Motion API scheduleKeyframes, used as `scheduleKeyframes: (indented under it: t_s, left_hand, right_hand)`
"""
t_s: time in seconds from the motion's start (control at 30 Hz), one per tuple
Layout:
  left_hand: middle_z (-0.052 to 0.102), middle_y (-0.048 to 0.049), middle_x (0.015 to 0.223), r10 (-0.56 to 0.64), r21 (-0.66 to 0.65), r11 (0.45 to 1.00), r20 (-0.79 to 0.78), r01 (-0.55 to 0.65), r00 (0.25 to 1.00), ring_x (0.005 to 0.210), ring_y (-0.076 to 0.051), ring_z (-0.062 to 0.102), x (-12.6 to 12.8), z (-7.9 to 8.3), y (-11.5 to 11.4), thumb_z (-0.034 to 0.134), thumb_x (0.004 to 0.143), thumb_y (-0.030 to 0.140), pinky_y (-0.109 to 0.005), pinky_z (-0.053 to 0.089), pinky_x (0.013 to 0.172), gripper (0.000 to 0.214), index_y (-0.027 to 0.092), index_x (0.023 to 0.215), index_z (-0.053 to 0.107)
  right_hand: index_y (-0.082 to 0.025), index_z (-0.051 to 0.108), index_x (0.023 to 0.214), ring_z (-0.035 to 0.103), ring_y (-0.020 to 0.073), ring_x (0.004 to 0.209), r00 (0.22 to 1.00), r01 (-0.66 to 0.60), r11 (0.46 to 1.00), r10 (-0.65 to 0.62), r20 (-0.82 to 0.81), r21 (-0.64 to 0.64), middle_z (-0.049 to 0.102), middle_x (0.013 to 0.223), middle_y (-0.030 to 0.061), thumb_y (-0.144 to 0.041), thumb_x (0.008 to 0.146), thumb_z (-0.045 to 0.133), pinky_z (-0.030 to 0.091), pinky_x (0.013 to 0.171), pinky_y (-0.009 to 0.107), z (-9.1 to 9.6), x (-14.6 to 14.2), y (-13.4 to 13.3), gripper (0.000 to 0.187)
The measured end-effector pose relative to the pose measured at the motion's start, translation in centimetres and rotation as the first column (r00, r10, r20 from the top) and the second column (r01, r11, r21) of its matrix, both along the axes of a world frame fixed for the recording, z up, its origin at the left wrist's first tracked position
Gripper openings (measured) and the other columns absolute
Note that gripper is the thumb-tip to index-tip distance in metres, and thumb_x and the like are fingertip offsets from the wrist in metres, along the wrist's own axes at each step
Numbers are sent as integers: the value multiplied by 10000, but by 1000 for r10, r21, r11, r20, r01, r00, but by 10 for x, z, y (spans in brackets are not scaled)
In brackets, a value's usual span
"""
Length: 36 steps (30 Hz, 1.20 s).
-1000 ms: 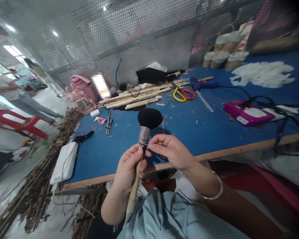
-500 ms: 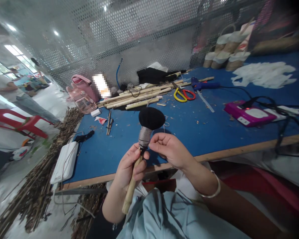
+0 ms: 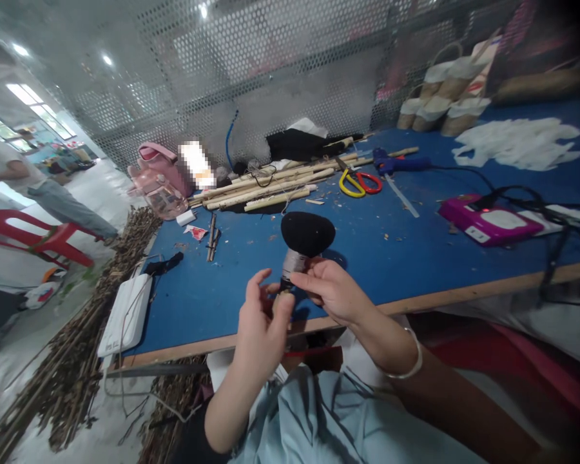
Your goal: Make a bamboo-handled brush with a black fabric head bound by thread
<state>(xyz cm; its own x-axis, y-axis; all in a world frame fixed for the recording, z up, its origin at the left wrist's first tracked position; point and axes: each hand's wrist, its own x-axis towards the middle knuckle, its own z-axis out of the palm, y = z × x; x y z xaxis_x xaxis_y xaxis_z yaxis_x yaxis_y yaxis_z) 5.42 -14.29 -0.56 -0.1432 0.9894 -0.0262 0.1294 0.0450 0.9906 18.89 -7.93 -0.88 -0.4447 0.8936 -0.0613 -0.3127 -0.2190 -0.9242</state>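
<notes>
A black-headed stick (image 3: pixel 308 233) stands over the table's front part. It has a rounded, cloth-like black head, and grey thread (image 3: pixel 294 263) is wound about its neck. My right hand (image 3: pixel 336 290) pinches the thread-wound neck from the right, thumb in front. Lower down, my left hand (image 3: pixel 263 322) is round the wooden handle just under the black band, its thumb against the wood and its index finger raised off. Most of the handle is hidden behind my left hand. Any loose thread end is too fine to make out.
Bamboo sticks (image 3: pixel 270 187), scissors (image 3: pixel 360 183) and a blue glue gun (image 3: pixel 401 162) lie behind my hands. A purple box (image 3: pixel 488 219) with cables is at right, a white power strip (image 3: pixel 125 316) at left. A mesh panel (image 3: pixel 270 84) backs the table. A person (image 3: pixel 19 174) stands far left.
The black-headed stick has shifted slightly right and its handle has swung out of sight behind my left hand. My left hand has turned and loosened; my right hand has closed on the neck.
</notes>
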Motion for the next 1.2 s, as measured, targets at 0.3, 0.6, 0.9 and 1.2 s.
scheduleKeyframes:
  t_s: [0.3,0.6,0.9,1.2]
  left_hand:
    - [644,-33,850,72,105,993,-93,-62,993,601,-92,545,-5,-12,8,600,798,343,-197,433,564,377,184,1132,528]
    - [676,-50,953,83,224,975,-400,9,913,722,-119,610,-6,-8,5,554,832,284,-220,474,683,324,178,1138,549]
    - [657,-82,1128,88,292,950,-590,110,802,969,-183,639,-11,-14,3,518,843,230,-276,479,846,337,179,1172,571]
    - [670,-16,766,5,40,999,-39,-4,999,559,-97,573,-4,-1,5,645,759,329,-195,435,500,372,163,1085,578]
  right_hand:
    - [-151,549,716,317,65,462,980,31,983,-66,186,182,414,522,-55,-444,735,620,234,442,218,8,-1,-5,302]
    - [-188,323,507,226,66,468,945,93,950,-179,273,300,267,478,-71,-359,787,527,208,457,232,17,2,-20,386]
    - [-192,309,521,213,59,435,958,170,963,-211,192,209,268,458,-78,-373,784,537,182,435,230,15,9,-26,392]
    - [-196,304,493,241,71,453,936,163,958,-226,269,238,277,460,-62,-358,769,548,195,438,238,6,7,-30,402]
